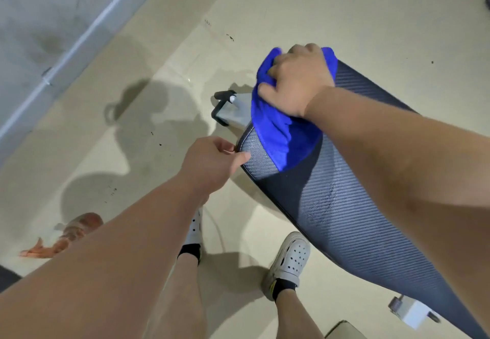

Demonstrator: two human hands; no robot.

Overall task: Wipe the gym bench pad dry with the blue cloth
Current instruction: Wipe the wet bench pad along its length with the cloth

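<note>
The gym bench pad (pixel 342 214) is dark with a woven carbon-like pattern and runs from the centre to the lower right. A bright blue cloth (pixel 281 134) lies draped over the pad's far end. My right hand (pixel 297 81) presses down on the cloth with its fingers bunching the fabric. My left hand (pixel 212 160) pinches the near corner edge of the pad, thumb on top of the surface.
The bench's grey frame with a black handle (pixel 225 105) sticks out past the pad's end. A white frame foot (pixel 413 314) shows at lower right. An orange spray bottle (pixel 66 235) lies on the beige floor at left. My feet in white clogs (pixel 289 259) stand beside the bench.
</note>
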